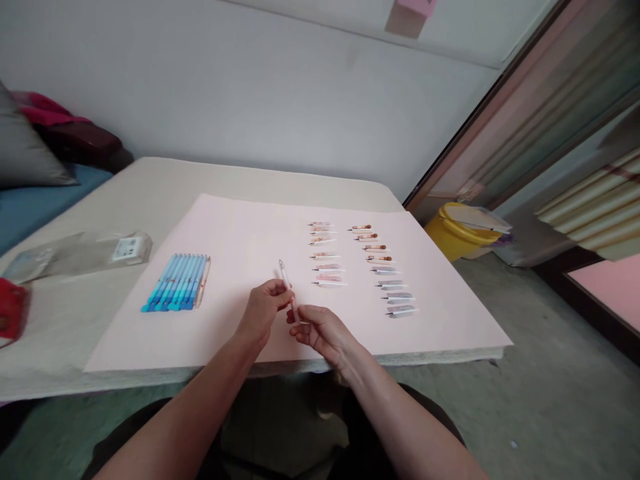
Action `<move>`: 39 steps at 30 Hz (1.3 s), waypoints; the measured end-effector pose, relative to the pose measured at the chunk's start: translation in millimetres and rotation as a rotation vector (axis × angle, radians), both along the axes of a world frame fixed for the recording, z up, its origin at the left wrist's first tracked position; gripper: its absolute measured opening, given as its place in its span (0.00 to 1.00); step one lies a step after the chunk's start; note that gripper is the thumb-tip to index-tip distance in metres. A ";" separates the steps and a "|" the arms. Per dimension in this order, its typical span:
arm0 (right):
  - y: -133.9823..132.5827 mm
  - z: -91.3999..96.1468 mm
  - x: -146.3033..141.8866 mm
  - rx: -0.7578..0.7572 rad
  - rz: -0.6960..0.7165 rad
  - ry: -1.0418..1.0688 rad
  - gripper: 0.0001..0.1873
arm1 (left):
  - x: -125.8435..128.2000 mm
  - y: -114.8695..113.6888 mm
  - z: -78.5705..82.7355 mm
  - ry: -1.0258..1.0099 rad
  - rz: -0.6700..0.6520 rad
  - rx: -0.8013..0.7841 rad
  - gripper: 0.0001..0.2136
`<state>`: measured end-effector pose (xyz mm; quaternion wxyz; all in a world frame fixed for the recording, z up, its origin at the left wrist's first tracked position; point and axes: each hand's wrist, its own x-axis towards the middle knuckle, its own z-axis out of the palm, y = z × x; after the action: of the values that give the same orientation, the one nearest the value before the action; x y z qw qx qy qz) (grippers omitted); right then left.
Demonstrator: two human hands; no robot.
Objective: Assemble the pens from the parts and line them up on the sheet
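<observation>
Both hands hold one slim pen [284, 272] with a pale, clear upper end and a pinkish lower part, tilted above the pink sheet [240, 233]. My left hand [265, 305] pinches it near the middle. Around its lower end close the fingers of my right hand [320, 330], partly hiding it. To the right lie two columns of small pens taken apart, each a barrel beside a thin refill: pinkish ones [327, 277] nearer, brown-topped ones [379, 259] and greyish ones [400, 310] farther right. A row of blue pens [175, 283] lies left, with a pinkish pen [203, 283] at its right edge.
A clear plastic wrapper [95, 257] with a white label lies on the cream table cover [165, 177] at left. A red object [11, 310] sits at the far left edge. Beyond the table's right side stands a yellow bucket [457, 237] on the floor.
</observation>
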<state>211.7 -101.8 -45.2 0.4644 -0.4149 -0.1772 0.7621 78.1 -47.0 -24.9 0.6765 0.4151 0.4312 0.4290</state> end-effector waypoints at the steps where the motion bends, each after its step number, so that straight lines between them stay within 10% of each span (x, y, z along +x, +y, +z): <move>1: -0.1 -0.5 0.1 0.014 0.018 -0.038 0.13 | -1.0 0.7 0.3 -0.002 0.000 0.000 0.06; 6: -0.7 2.9 0.1 0.136 0.073 -0.313 0.19 | -6.4 6.2 3.6 -0.017 0.027 -0.022 0.08; 14: -5.2 19.6 3.9 0.779 0.094 -0.928 0.22 | -15.2 14.9 7.4 -0.080 0.027 -0.175 0.09; 25: -9.0 23.6 2.6 0.792 -0.016 -0.937 0.08 | -8.4 5.6 8.4 -0.133 -0.077 -0.208 0.09; 39: -7.3 28.8 2.9 0.790 0.073 -1.004 0.18 | -8.4 6.8 7.1 -0.157 -0.047 -0.190 0.08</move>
<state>214.6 -109.1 -16.4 0.4165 -0.5124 -0.6548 0.3677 69.7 -40.1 -17.8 0.7544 0.3243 0.4058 0.4014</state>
